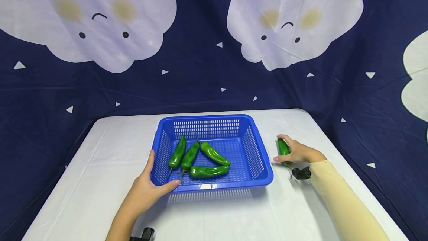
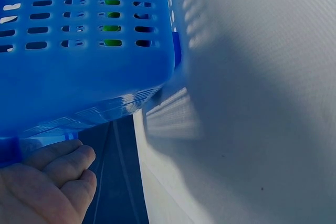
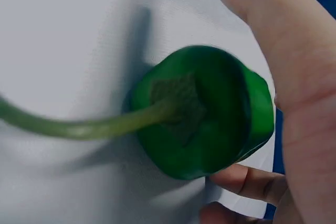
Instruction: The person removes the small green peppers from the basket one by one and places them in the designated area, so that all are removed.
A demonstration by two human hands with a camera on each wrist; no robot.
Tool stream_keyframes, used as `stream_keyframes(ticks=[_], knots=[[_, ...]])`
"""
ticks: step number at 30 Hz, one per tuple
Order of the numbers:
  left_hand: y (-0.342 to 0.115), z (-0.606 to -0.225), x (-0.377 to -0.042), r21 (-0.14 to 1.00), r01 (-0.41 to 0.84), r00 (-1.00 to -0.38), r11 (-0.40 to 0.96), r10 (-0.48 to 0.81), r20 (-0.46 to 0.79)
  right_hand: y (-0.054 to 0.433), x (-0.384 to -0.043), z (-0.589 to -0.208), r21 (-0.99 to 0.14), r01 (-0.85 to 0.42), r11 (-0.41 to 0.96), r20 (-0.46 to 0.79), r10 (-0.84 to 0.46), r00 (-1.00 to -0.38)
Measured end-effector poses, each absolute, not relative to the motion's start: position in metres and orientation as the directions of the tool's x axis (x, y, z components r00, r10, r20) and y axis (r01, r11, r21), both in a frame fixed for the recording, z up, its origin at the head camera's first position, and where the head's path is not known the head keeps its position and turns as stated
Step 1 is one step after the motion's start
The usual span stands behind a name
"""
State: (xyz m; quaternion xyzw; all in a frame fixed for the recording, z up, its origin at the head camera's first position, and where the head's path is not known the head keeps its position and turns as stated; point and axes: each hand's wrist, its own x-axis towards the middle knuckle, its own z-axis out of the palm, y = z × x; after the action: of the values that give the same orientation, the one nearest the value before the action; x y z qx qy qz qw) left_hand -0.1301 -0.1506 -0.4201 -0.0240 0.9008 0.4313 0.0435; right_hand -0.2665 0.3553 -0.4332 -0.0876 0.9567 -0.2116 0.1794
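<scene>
A blue plastic basket [image 1: 214,186] with slotted walls stands at the middle of the table. Several green chili peppers [image 1: 206,171] lie inside it, toward the left. My left hand [image 1: 147,189] holds the basket's near left corner, thumb over the front rim and fingers along the outer left side. In the left wrist view, fingers [image 2: 68,177] bend below the basket. To the basket's right, my right hand [image 1: 297,153] spreads around another green chili pepper [image 1: 284,147], its thumb lying across it. The right wrist view shows this pepper's stem end [image 3: 178,108] between thumb and fingers.
White cloth covers the table [image 1: 110,148]. Behind it hangs a dark blue curtain [image 1: 197,81] printed with white clouds. A black wrist device [image 1: 302,173] sits at the right wrist, close to the pepper's stem.
</scene>
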Motion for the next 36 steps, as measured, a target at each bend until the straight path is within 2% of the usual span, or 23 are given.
stream_keyframes(ticks=[10,17,27,36], knots=[[-0.151,-0.421,-0.130,0.778,-0.081,-0.995,0.623,-0.006,-0.099,0.355,-0.265,-0.428,-0.383,-0.085,0.920,-0.314,-0.216,-0.925],[-0.151,-0.421,-0.130,0.783,-0.075,-0.995,0.618,0.001,-0.096,0.356,-0.261,-0.415,-0.276,-0.060,0.959,-0.318,-0.150,-0.936],[-0.151,-0.420,-0.130,0.784,-0.072,-0.996,0.617,0.002,-0.093,0.353,-0.272,-0.387,-0.260,-0.143,0.955,-0.135,-0.183,-0.974],[-0.151,-0.420,-0.130,0.783,-0.063,-0.997,0.618,0.000,-0.080,0.313,-0.279,-0.350,-0.271,-0.237,0.933,0.029,-0.238,-0.971]])
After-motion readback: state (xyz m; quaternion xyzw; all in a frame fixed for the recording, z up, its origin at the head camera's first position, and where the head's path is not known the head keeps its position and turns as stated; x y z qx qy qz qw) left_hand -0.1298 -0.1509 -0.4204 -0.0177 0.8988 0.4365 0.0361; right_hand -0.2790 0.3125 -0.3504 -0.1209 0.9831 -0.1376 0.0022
